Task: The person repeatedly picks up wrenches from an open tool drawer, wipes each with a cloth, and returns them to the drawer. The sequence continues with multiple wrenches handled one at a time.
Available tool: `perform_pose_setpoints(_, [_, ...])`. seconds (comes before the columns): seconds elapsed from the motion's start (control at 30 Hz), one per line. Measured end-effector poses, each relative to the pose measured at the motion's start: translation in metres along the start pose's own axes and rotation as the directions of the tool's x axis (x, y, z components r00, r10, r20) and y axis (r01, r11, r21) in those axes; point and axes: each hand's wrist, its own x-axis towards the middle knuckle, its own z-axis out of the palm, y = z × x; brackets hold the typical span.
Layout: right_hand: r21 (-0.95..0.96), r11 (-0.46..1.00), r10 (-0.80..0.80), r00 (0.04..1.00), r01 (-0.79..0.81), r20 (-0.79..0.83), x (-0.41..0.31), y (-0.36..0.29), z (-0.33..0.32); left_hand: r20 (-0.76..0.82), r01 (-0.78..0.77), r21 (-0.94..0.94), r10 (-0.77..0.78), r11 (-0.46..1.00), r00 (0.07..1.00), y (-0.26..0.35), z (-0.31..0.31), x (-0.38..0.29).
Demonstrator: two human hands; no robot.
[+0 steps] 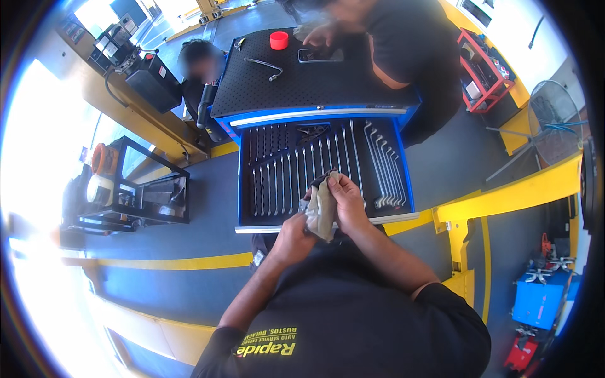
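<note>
Both my hands grip a crumpled beige and grey cloth (324, 212) above the front of an open tool drawer (326, 219). My left hand (294, 238) pinches its lower left side, while my right hand (349, 201) holds its upper right part with thumb and fingers. Whether the folds wrap anything is hidden. Under the cloth, a graded row of combination wrenches (297, 182) lies in the drawer's black foam insert. Several offset ring wrenches (385, 165) lie at its right side. Smaller wrenches (268, 141) fill the back left, and a compartment (312, 132) there holds small tools.
On the blue cabinet's black perforated top (302, 87) are a red cup-like container (279, 40), a bent metal tool (264, 67) and a phone (320, 55). One person (411, 52) leans over it; another person (201, 71) is at its left. A yellow lift arm (510, 186) extends at right.
</note>
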Motion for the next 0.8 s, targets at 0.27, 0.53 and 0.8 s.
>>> perform_pose_setpoints(0.27, [-0.316, 0.942, -0.126, 0.992, 0.115, -0.016, 0.003, 0.007, -0.010, 0.091, 0.129, 0.038, -0.132, 0.991, 0.987, -0.002, -0.006, -0.003])
perform_pose_setpoints(0.53, [-0.637, 0.765, -0.074, 0.996, 0.093, 0.056, 0.001, 0.013, -0.015, -0.022, 0.150, 0.269, -0.150, 0.951, 0.988, -0.002, -0.017, -0.004])
perform_pose_setpoints(0.8, [-0.920, 0.193, -0.551, 0.813, 0.342, 0.187, 0.044, -0.024, -0.074, -0.152, 0.205, 0.281, -0.167, 0.938, 0.974, -0.036, -0.022, -0.013])
